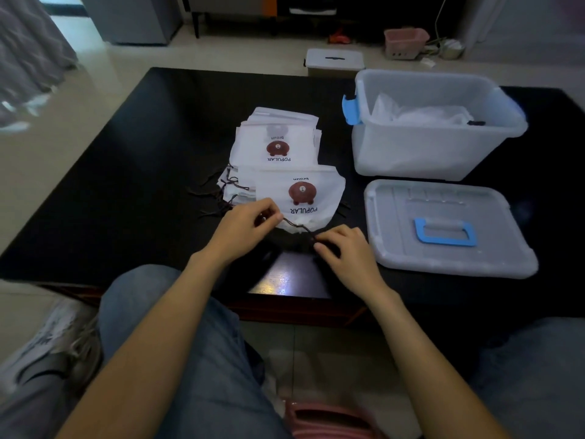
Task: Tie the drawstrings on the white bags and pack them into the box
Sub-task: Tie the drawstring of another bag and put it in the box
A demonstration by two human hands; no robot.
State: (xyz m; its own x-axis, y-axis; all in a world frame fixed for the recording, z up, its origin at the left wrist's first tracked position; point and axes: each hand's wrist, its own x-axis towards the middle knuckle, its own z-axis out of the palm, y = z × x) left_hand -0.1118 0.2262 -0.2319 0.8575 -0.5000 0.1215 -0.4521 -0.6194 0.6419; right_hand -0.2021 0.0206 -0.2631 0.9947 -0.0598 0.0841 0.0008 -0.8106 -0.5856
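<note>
A white drawstring bag (304,201) with a brown bear print lies on the black table (152,172), its gathered mouth toward me. Its dark drawstring (297,225) stretches between my hands. My left hand (250,228) pinches one end of the string, my right hand (345,251) pinches the other end. Behind it lies a stack of several more white bags (278,141) with loose dark strings at the left. The clear plastic box (427,128) stands at the right, open, with white bags inside.
The box's clear lid (449,229) with a blue handle lies flat on the table in front of the box, right of my right hand. My knees are below the table's near edge. A smaller lidded box (334,61) sits on the floor beyond the table.
</note>
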